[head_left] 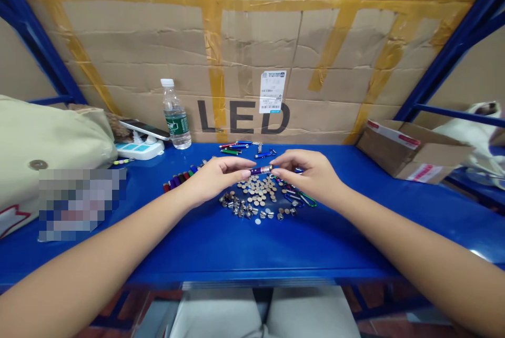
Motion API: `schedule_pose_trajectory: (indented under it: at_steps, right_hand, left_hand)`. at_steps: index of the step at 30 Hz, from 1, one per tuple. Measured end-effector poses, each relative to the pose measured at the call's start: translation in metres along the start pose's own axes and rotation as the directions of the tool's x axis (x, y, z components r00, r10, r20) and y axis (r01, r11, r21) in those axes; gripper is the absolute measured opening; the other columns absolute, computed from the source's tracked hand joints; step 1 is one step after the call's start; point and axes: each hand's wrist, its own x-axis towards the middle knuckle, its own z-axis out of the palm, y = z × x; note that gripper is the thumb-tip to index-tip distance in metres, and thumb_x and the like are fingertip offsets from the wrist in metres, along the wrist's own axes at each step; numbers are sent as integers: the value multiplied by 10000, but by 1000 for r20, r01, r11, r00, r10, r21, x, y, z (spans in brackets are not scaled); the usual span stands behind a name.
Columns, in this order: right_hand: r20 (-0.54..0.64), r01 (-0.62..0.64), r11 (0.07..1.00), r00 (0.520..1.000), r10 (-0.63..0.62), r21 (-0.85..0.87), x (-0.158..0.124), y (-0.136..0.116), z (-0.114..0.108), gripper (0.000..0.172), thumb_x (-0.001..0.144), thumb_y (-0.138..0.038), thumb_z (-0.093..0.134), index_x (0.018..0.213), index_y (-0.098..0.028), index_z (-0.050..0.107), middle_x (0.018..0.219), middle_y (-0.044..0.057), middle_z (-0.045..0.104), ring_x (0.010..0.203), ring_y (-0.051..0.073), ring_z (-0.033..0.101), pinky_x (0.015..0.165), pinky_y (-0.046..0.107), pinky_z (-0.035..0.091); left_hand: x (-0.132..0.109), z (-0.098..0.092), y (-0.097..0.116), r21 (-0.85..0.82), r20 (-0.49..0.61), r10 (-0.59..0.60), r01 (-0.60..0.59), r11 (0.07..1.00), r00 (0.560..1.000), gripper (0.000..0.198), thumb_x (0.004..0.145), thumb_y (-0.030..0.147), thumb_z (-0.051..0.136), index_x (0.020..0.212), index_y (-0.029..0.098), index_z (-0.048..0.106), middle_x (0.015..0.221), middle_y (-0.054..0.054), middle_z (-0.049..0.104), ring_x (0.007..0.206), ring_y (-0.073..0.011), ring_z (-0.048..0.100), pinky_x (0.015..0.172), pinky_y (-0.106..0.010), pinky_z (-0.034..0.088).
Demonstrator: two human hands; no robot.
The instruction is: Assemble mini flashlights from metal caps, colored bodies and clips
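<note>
Left hand and right hand were held just above a blue painted steel shelf, with their fingers curled inward and almost meeting. A slim purple metal tube with a silver end was pinched between the fingertips of both hands, level across the gap between them.

Directly beneath it was spread a loose heap of flat silver button-cell batteries, edged nearer the viewer by small ribbed metal caps. Blue and green metal carabiners lay beside the heap, just below the right hand. A row of multicoloured slim tubes was lined up beyond the left hand, and further coloured slim metal torches were laid behind the hands.

Against a taped brown cardboard wall printed with "LED" stood a clear plastic water bottle with a green label. A white power strip was placed near it, with a smartphone resting on top. A beige canvas bag lay at the left, and an open cardboard box sat at the right.
</note>
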Motion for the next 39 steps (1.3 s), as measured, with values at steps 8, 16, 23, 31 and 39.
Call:
schedule_pose_trajectory:
  at_steps: [8, 16, 23, 31, 39]
  right_hand:
    - [84, 108, 994, 991, -105, -28, 0, -3, -3, 149, 810, -270, 629, 895, -165, 691, 675, 12, 656, 561, 90, 563, 520, 210, 435]
    - [166, 102, 993, 982, -92, -51, -1, -3, -3, 213, 828, -288, 592, 995, -172, 657, 660, -1, 644, 547, 92, 545, 535, 215, 431]
    - [230, 74, 979, 973, -29, -188, 1, 2, -7, 194, 846, -302, 548, 978, -182, 625, 727, 19, 656, 624, 123, 569, 594, 246, 424]
    - [449, 70, 951, 890, 77, -301, 3, 12, -4, 159, 839, -276, 547, 906, -181, 655, 826, 38, 662, 719, 143, 578, 654, 257, 412]
    - [409, 20, 950, 905, 115, -310, 2, 7, -3, 147, 828, -229, 546, 922, -175, 645, 882, 57, 666, 771, 155, 589, 671, 261, 423]
  left_hand:
    - [-4, 10, 0, 79, 135, -4, -7, 997, 991, 341, 765, 375, 671, 1050, 186, 679, 982, -34, 725, 917, -200, 664, 852, -338, 524]
    - [-4, 10, 1, 151, 120, 30, -48, 987, 992, 332, 779, 371, 645, 1043, 172, 669, 977, -40, 722, 896, -191, 664, 817, -310, 529]
    - [0, -2, -4, 443, 120, 260, -286, 850, 958, 243, 837, 301, 577, 1037, 196, 667, 989, -33, 714, 899, -171, 651, 843, -296, 510]
    - [2, -5, -8, 574, 108, 335, -334, 747, 936, 224, 861, 294, 543, 1037, 214, 655, 1022, -24, 702, 936, -165, 637, 861, -287, 496]
    - [7, -14, -12, 747, 207, 285, -339, 572, 936, 253, 899, 247, 491, 1103, 196, 631, 1102, -61, 666, 1024, -206, 602, 895, -350, 461]
